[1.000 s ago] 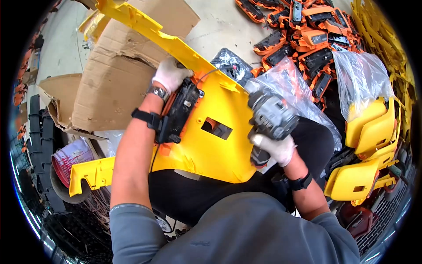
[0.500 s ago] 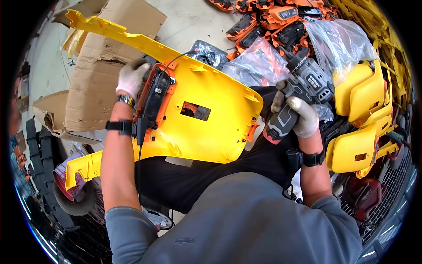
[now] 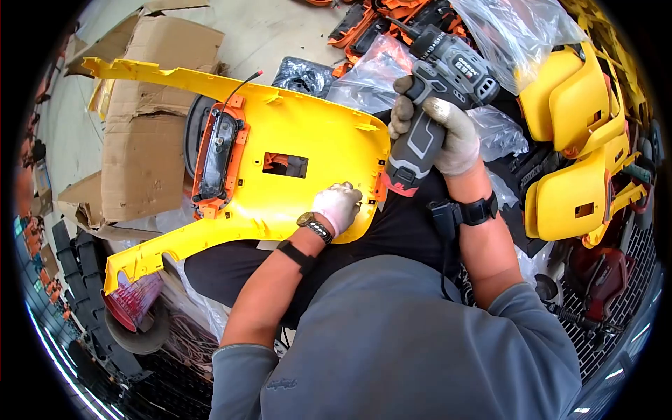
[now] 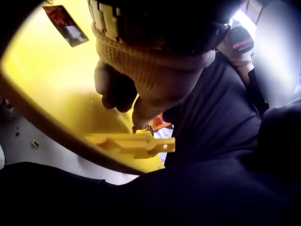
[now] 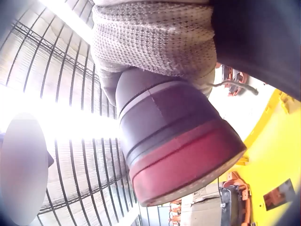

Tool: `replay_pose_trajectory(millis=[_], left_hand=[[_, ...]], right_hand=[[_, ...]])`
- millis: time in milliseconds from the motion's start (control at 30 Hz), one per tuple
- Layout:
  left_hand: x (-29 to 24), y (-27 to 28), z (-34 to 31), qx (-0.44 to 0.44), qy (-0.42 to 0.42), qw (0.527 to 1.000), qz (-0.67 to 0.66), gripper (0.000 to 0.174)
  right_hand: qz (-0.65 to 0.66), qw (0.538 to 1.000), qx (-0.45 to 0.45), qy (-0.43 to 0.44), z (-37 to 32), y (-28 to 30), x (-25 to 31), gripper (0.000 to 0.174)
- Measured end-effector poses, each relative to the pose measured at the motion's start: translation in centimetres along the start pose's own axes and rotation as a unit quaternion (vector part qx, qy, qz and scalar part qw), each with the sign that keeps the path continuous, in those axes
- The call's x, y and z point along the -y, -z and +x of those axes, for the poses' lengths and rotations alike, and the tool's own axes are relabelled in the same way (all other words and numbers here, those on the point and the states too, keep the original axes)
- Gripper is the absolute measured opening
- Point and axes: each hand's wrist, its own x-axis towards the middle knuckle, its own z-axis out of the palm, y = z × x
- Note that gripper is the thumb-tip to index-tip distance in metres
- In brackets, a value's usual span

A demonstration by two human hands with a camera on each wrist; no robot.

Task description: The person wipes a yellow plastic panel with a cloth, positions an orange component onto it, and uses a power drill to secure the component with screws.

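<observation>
A large yellow plastic panel (image 3: 322, 143) lies across the lap, inner side up, with a rectangular cutout in it. At its left is a black unit in an orange frame (image 3: 236, 143), a thin cable rising from it. My gloved left hand (image 3: 338, 208) is over the panel's lower right corner, fingers curled. In the left wrist view one fingertip is right at a small dark clip (image 4: 150, 128) by the panel's edge; I cannot tell whether it is pinched. My gloved right hand (image 3: 458, 140) grips a grey cordless drill (image 3: 427, 136) by the handle, its bit pointing up and left.
Cardboard (image 3: 136, 150) stands at the left, above a pink bucket (image 3: 133, 301). Clear plastic bags (image 3: 521, 42) and orange-black parts (image 3: 357, 31) lie at the back. Yellow covers (image 3: 570, 210) are stacked at the right.
My left hand has left the black unit and moved right to the panel's lower right corner. The drill has swung away from the panel and is held raised at its right.
</observation>
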Motion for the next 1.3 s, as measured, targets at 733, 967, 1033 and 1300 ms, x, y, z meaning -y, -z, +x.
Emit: replay_pose_trajectory(millis=[733, 967, 1033, 1300], left_hand=[[3.6, 3.0, -2.7, -0.273, 0.125, 0.743, -0.598, 0.014], [3.9, 7.8, -5.9, -0.32, 0.07, 0.646, -0.69, 0.021], [4.1, 7.8, -6.0, -0.318, 0.056, 0.622, -0.714, 0.025], [4.4, 7.5, -6.7, -0.304, 0.051, 0.65, -0.694, 0.027]], right_hand=[[-0.14, 0.972, 0.013, -0.189, -1.8, -2.7, 0.1, 0.044], [-0.172, 0.909, 0.086, -0.369, -3.8, -3.5, -3.5, 0.043], [-0.175, 0.903, 0.086, -0.382, -3.9, -4.3, -3.5, 0.043], [-0.18, 0.913, 0.098, -0.354, -3.9, -4.8, -3.5, 0.053]])
